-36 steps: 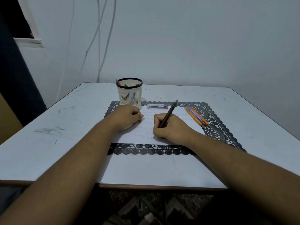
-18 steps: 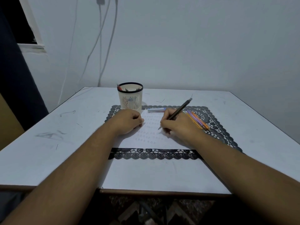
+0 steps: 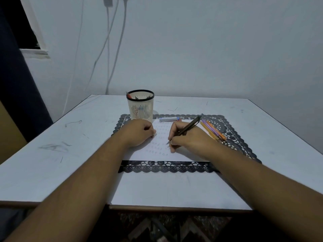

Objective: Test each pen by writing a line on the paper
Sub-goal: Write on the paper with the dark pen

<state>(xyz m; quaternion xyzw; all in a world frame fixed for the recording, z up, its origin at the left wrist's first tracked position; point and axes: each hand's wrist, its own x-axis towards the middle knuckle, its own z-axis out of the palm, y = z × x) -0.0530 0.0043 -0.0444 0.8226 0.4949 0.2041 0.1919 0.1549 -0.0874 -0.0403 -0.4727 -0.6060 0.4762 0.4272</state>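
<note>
The right hand (image 3: pixel 190 140) grasps a dark pen (image 3: pixel 187 128), tip on the paper (image 3: pixel 183 154) mid-sheet. The left hand (image 3: pixel 139 133), loosely curled, steadies the paper's left edge. Several rows are written; pens (image 3: pixel 212 131) by the right edge and in the cup (image 3: pixel 140 106) probably remain.

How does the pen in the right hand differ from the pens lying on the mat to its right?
The dark pen is held tilted by the right hand, tip at the paper; the orange and purple pens lie flat on the black mat, untouched. It is single and dark; they are several and bright. All are slim.
</note>
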